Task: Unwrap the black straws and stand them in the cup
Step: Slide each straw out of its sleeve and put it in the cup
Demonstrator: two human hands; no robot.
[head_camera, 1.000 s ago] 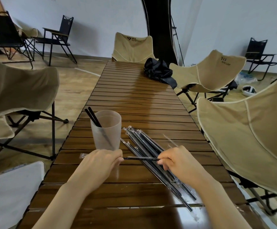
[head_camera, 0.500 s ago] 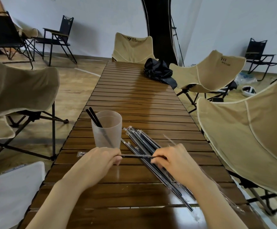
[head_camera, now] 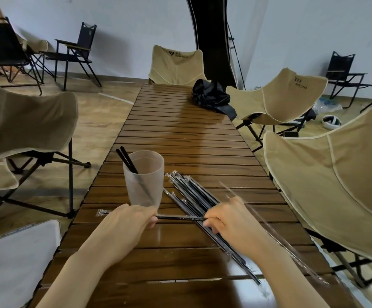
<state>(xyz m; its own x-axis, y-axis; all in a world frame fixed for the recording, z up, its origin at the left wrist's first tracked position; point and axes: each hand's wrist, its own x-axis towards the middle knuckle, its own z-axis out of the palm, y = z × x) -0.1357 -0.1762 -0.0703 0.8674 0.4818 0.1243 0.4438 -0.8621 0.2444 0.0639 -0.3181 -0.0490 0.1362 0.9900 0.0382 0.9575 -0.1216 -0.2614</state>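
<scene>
A frosted plastic cup stands on the slatted wooden table with two black straws leaning in it. Just in front of the cup I hold one wrapped black straw level between both hands. My left hand grips its left part, and the clear wrapper end sticks out past that hand. My right hand pinches the straw's right end. A bundle of wrapped black straws lies diagonally on the table under my right hand.
Empty clear wrappers lie along the table's right edge. A black bag sits at the far end. Beige folding chairs stand close on the right, left and far end. A white surface lies at lower left.
My hands have moved slightly apart along the straw. More of the wrapper end now shows to the left of my left hand.
</scene>
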